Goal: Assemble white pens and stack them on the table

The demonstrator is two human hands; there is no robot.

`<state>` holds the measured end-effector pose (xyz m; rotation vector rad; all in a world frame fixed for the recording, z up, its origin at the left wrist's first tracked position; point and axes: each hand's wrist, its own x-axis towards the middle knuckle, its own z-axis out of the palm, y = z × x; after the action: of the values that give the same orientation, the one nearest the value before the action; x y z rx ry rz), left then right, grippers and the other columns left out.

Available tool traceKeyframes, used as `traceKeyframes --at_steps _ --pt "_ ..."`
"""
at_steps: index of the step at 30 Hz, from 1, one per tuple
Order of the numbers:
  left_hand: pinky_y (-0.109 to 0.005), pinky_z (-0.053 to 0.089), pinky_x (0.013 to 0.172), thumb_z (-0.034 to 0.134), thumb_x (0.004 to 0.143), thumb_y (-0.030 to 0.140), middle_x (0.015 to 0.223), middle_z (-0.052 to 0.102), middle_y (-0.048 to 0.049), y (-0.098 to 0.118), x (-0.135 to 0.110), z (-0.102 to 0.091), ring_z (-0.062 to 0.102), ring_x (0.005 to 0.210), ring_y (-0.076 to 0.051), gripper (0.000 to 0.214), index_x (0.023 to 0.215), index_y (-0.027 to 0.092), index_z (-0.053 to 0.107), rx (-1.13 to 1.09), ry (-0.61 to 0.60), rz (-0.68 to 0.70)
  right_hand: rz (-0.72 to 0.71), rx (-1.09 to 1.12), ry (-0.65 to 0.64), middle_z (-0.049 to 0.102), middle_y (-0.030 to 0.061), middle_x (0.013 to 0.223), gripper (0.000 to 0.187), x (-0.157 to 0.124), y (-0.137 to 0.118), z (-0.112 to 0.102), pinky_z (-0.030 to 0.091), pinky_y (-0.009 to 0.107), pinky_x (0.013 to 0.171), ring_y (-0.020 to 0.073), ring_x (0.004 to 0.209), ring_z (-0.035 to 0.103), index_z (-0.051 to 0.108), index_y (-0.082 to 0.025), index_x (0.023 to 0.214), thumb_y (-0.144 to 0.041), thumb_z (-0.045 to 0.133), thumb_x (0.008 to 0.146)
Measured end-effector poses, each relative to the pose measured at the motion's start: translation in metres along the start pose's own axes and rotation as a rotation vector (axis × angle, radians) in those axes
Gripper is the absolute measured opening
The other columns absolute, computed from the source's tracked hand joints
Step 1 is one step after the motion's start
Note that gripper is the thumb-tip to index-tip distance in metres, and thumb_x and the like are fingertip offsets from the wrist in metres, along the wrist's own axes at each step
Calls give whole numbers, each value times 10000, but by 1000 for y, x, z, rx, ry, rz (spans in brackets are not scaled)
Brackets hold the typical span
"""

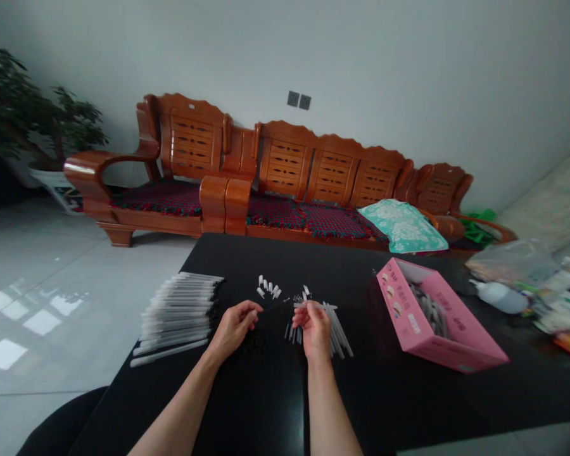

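Note:
My left hand [240, 326] pinches the end of a thin dark rod [276, 304] that points right toward my other hand. Between the fingers and thumb of my right hand [313, 326] lies a slim translucent tube [329, 307], held roughly level. Under and beside that hand, more loose translucent tubes [341, 335] rest on the black table. Short white caps [268, 287] are scattered just beyond my hands, near some tiny pieces [298, 297] too small to name. Small black pieces [258, 342] lie close to my left wrist, hard to make out against the tabletop.
A long row of frosted tubes with dark ends [178, 313] covers the table's left side. To the right stands an open pink box [449, 316] with greyish items inside. Farther right are a white bottle [501, 296] and plastic bags [513, 263]. A wooden sofa [285, 158] stands behind.

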<state>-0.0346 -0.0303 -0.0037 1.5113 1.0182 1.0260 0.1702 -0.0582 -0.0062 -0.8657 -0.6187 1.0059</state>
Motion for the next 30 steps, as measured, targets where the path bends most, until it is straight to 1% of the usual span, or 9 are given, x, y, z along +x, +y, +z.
traceKeyframes --at_steps 6,12,17,20,23,25,26,28,30 --pt "-198 397 534 524 848 392 692 582 -16 2 1 -4 528 575 -117 284 892 150 666 46 -22 53 -7 -13 -6 700 33 659 249 0 0 0 502 226 406 148 501 645 614 -146 871 -368 691 789" --pt "-202 400 541 513 852 382 696 575 -15 -1 2 -3 529 583 -122 276 893 154 663 65 -43 53 19 -12 -43 705 36 651 233 -1 0 0 499 222 394 146 485 642 617 -146 850 -356 695 787" --pt "-207 403 552 504 861 378 704 576 -17 1 2 -4 530 592 -123 276 895 152 659 76 -50 68 23 -20 -53 709 44 642 229 -1 1 -1 492 214 385 145 472 638 617 -143 848 -352 692 792" --pt "-206 400 550 506 866 387 705 580 -15 1 1 0 530 592 -121 279 902 156 658 75 -44 66 41 -62 -68 704 38 625 243 -3 2 2 486 209 373 143 453 633 619 -142 838 -364 700 779" --pt "-212 418 567 475 890 415 736 596 -20 -1 1 12 550 624 -131 317 983 167 649 45 -39 60 96 -108 -127 700 42 619 269 -8 5 9 483 207 361 147 442 633 628 -133 844 -375 709 762" --pt "-236 455 622 430 916 434 813 625 -39 -2 0 22 574 681 -145 366 1076 171 627 8 -50 83 138 -130 -185 707 52 640 282 -11 7 14 502 215 378 155 458 647 639 -123 861 -374 713 755" --pt "-256 475 678 410 927 443 878 639 -55 -2 0 27 591 740 -159 392 1124 171 612 -14 -53 107 153 -133 -210 712 58 656 287 -13 8 15 515 222 392 160 470 655 644 -119 869 -372 714 753" --pt "-313 479 836 395 936 457 1057 640 -90 0 -1 34 604 924 -198 440 1228 179 570 -63 -52 162 167 -125 -240 722 70 684 284 -15 9 18 538 235 422 166 490 668 651 -114 880 -361 714 756" --pt "-372 415 991 392 941 462 1274 565 -111 4 -2 38 541 1139 -239 485 1342 205 488 -128 -69 191 174 -102 -254 726 73 698 262 -17 9 20 552 241 446 168 503 676 657 -112 882 -340 712 764"
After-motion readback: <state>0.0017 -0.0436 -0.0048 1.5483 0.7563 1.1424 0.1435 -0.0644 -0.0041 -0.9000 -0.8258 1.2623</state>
